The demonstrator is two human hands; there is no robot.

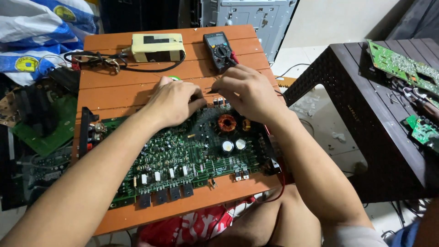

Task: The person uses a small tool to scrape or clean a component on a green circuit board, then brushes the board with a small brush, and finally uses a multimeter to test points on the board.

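On the orange wooden counter (114,96) lies one green circuit board (183,158), at whose far edge the left hand (173,101) and right hand (249,91) rest with fingers curled, their grip hidden, near one black multimeter (220,49) and one cream box (157,47).

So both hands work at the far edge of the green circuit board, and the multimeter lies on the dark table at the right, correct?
Not quite. The head view shows the multimeter on the orange table, beyond the hands, not on the dark table. The rest holds: left hand and right hand are at the far edge of the circuit board.
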